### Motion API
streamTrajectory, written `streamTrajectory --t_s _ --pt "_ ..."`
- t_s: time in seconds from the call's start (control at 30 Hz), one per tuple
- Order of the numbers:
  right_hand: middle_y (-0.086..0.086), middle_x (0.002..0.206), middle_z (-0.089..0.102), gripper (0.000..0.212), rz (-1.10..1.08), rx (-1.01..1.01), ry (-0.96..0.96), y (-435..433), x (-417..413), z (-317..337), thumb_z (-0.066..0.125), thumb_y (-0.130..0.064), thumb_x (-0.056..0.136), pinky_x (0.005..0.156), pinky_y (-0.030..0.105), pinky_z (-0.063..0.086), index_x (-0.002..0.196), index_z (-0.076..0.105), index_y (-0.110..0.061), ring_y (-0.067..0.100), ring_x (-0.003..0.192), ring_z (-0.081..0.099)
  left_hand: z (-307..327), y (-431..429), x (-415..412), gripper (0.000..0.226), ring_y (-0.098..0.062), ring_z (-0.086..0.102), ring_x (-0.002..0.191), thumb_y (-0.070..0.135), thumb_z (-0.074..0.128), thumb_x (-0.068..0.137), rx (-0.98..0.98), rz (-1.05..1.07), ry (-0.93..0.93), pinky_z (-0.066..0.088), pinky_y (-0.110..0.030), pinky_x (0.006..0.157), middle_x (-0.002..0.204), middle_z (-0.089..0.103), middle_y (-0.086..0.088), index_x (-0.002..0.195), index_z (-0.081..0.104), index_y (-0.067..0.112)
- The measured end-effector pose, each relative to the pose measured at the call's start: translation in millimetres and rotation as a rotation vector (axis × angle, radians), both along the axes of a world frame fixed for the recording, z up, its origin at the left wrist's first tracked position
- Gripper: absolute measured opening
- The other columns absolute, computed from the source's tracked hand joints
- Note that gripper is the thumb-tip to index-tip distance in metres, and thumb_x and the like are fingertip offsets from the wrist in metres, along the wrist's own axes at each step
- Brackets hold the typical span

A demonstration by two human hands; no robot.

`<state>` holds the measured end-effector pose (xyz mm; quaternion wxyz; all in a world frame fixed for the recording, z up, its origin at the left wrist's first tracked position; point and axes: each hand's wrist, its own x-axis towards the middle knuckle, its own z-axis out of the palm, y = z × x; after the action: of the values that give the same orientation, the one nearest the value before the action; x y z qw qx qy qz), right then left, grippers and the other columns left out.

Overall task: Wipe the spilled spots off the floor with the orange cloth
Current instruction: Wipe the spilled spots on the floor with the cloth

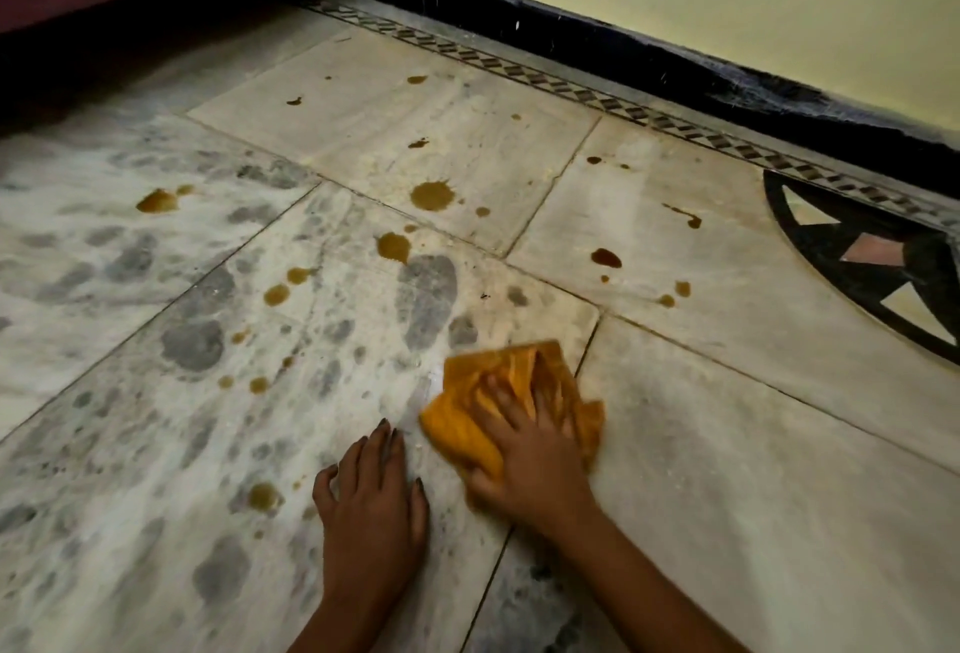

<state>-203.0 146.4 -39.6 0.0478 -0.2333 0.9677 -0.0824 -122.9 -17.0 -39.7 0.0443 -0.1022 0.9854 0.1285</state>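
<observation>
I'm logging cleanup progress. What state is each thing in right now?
orange cloth: crumpled, pressed flat on the floor under the right hand
right hand: fingers spread, pressing on the cloth
left hand: bare, palm down on the floor beside the cloth
brown spots: many still unwiped
floor: marble tiles, blotchy grey patches at left

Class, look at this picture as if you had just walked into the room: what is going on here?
A person is crouched over a marble floor, cleaning up a spill. The right hand presses a crumpled orange cloth flat on the tiles, while the left hand rests bare on the floor beside it. Many brown spots are still there, among them a large splash further out and a small one near the left hand.
</observation>
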Motion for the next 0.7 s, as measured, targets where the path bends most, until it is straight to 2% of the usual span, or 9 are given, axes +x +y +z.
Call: streamTrajectory --t_s 0.1,0.2,0.27,0.33,0.43,0.53,0.6,0.63,0.7 --pt "0.001 0.147 0.039 0.081 0.073 0.083 0.077 91 61 -12 0.043 -0.071 0.067 0.105 0.062 0.019 0.141 0.031 -0.04 0.043 0.136 0.027 -1 -2 2 0.055 -0.03 0.056 0.109 0.035 0.034 0.079 0.012 0.005 0.001 0.026 -0.046 0.091 0.125 0.059 -0.013 0.116 0.063 0.005" --pt "-0.003 0.153 0.022 0.087 -0.268 0.06 -0.012 151 35 -1 0.038 -0.07 0.065 0.106 0.064 0.018 0.144 0.017 -0.042 0.043 0.14 0.015 0 -6 8 0.055 -0.029 0.055 0.112 0.036 0.034 0.081 -0.009 -0.038 -0.032 0.026 -0.047 0.092 0.128 0.057 -0.012 0.118 0.061 0.005" --pt "-0.007 0.157 0.007 0.08 -0.494 0.016 -0.111 138 -14 6 0.035 -0.072 0.074 0.107 0.061 0.02 0.143 0.008 -0.045 0.037 0.141 0.014 0 -8 13 0.056 -0.027 0.052 0.114 0.036 0.035 0.081 -0.037 -0.079 -0.062 0.025 -0.048 0.093 0.128 0.058 -0.013 0.118 0.061 0.005" --pt "-0.002 0.158 0.004 0.075 -0.539 0.021 -0.137 100 -63 9 0.039 -0.067 0.082 0.107 0.062 0.022 0.145 0.009 -0.042 0.038 0.14 0.014 3 -10 15 0.056 -0.026 0.049 0.113 0.036 0.035 0.079 -0.082 -0.125 -0.144 0.025 -0.048 0.093 0.125 0.059 -0.014 0.116 0.063 0.005" --pt "0.0 0.158 0.004 0.074 -0.377 0.012 -0.177 17 -86 15 0.043 -0.061 0.085 0.108 0.065 0.014 0.147 0.012 -0.036 0.037 0.14 0.013 24 -15 7 0.06 -0.032 0.056 0.113 0.038 0.032 0.08 -0.195 -0.218 -0.238 0.021 -0.051 0.098 0.129 0.056 -0.019 0.119 0.06 0.001" --pt "0.0 0.157 0.014 0.074 -0.109 0.042 -0.189 -45 -35 15 0.037 -0.064 0.079 0.105 0.067 0.014 0.145 0.019 -0.037 0.041 0.139 0.016 68 -37 -10 0.063 -0.029 0.019 0.14 0.042 0.03 0.094 -0.487 -0.425 -0.3 0.001 -0.051 0.111 0.155 0.011 -0.015 0.144 0.024 0.006" --pt "0.001 0.143 0.045 0.074 0.089 0.074 -0.126 -51 12 18 0.034 -0.064 0.066 0.09 0.069 0.034 0.134 0.045 -0.036 0.043 0.125 0.044 105 -61 -20 0.062 -0.027 0.019 0.139 0.046 0.033 0.094 -0.607 -0.505 -0.313 0.005 -0.046 0.113 0.155 0.011 -0.012 0.144 0.024 0.01" --pt "-0.001 0.132 0.056 0.073 0.176 0.094 -0.129 -44 32 20 0.036 -0.063 0.06 0.08 0.064 0.045 0.125 0.055 -0.036 0.042 0.114 0.055 125 -76 -22 0.06 -0.026 0.025 0.136 0.048 0.032 0.094 -0.661 -0.534 -0.292 0.012 -0.043 0.113 0.153 0.017 -0.01 0.142 0.028 0.013" --pt "-0.007 0.121 0.064 0.068 0.368 0.159 -0.111 -21 59 27 0.041 -0.061 0.054 0.069 0.052 0.054 0.116 0.057 -0.039 0.038 0.099 0.064 159 -105 -15 0.058 -0.022 0.036 0.13 0.053 0.027 0.093 -0.715 -0.557 -0.276 0.026 -0.036 0.108 0.15 0.028 -0.002 0.14 0.031 0.019"
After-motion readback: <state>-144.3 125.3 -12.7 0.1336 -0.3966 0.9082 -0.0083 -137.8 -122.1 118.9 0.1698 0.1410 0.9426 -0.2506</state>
